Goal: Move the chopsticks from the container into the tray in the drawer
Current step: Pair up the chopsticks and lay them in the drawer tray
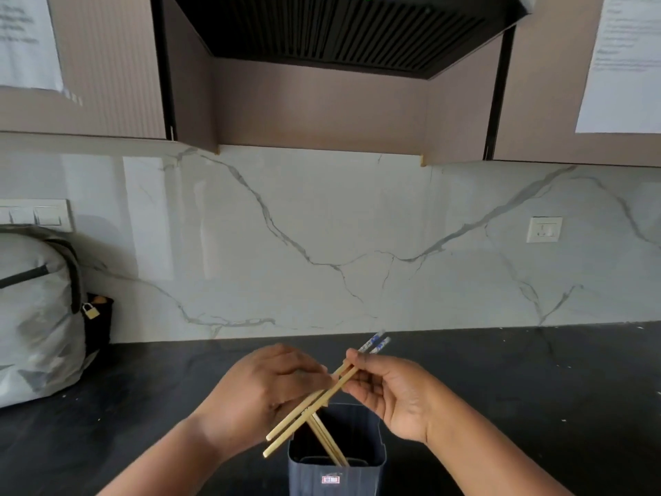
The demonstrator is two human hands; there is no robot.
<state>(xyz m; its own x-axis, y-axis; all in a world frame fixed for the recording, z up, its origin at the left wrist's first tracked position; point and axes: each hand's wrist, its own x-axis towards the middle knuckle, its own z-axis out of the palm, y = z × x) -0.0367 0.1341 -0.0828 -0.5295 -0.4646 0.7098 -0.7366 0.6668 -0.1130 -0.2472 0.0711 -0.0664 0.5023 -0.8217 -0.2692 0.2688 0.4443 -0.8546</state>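
**Operator:** Status of the transfer?

**Guide:** Early stage. Your right hand [393,395] pinches one pair of chopsticks [342,378] near its patterned tops. Your left hand [264,392] curls its fingers round the same pair lower down, just above the container [336,474]. Nothing has reached the tray; the drawer and tray are out of view.

**Operator:** Container contents?

**Guide:** The remaining chopsticks [327,440], at least two, lean inside it. It stands on the black countertop [500,388].
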